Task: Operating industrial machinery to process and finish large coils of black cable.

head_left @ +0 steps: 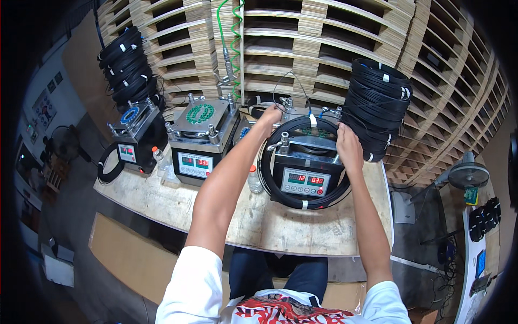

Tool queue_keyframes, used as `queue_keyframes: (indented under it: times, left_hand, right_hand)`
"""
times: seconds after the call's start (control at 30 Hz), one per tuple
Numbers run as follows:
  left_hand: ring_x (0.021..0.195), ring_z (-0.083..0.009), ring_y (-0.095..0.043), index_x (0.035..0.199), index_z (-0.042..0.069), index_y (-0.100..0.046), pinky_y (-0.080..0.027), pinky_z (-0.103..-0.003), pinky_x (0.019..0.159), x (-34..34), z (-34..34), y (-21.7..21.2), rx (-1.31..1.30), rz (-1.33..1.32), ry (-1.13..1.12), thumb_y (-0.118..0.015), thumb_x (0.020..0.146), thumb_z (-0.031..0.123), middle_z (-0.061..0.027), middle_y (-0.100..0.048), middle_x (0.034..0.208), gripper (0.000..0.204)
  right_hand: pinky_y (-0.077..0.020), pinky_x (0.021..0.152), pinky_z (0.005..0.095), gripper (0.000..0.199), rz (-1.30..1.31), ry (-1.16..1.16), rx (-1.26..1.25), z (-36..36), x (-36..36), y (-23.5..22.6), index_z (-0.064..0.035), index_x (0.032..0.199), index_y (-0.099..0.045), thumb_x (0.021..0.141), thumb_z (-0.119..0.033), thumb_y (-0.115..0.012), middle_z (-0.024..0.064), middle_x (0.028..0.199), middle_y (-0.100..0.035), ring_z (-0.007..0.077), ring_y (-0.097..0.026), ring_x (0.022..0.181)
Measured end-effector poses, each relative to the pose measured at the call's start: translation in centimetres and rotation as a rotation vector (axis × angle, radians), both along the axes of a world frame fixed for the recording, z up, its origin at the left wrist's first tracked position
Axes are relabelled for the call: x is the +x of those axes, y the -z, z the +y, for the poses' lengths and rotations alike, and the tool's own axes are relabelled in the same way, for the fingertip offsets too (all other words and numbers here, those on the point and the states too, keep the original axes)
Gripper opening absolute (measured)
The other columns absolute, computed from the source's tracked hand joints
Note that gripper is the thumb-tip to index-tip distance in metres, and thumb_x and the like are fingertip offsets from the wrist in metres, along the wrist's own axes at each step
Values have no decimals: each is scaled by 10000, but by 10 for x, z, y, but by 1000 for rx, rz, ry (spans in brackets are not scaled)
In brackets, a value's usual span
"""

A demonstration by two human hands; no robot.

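Head view: black cable coil [288,201] sits between left hand [270,117], near upper-left rim, and right hand [349,144], at upper-right (finger grips: can't tell).

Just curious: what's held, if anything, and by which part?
Perhaps the black coil, by its upper-right edge, in the right hand; whether the left hand holds anything is unclear.

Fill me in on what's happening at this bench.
A person has both hands at the rightmost of three machines on the bench. A black coil circles that machine's lit display. The right hand is at the coil's upper right; the left hand is near the machine's back left corner. Whether either grips anything is hard to tell. Neither hand is at the other two machines, and a stack of black coils stands to the right.
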State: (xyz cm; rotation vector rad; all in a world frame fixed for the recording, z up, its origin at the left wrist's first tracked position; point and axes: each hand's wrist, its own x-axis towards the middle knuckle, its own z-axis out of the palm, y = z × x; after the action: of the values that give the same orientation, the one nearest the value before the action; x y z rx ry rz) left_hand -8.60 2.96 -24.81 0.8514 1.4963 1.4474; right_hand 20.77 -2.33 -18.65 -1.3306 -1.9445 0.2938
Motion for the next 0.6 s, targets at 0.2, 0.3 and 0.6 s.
queue_keyframes:
  times: [0.2,0.3,0.6]
  left_hand:
    - [1210,-249,-487,1170,101,-672,-277,-488,1099,-11,46,16,28,-340,93,-584,1016,328,-90,-621,1294,288]
    - [977,-177,-611,1041,103,-742,-402,-332,1004,2,70,28,194,-528,67,-629,990,377,-19,-728,974,301]
    - [746,-200,-669,935,77,-637,-535,-337,656,-25,81,34,288,-808,39,-679,957,201,-100,-752,985,133]
  right_hand:
    - [-502,857,535,505,1,15,-9,3,8,3,19,1002,-675,1071,-348,-334,272,1043,-680,459,-634,988]
    - [-492,902,518,501,18,-8,9,10,14,9,38,1035,-669,1070,-342,-343,270,1095,-672,450,-618,1048]
    - [-486,943,487,473,85,-105,13,19,10,13,27,1124,-665,1061,-323,-353,242,1178,-661,436,-610,1094]
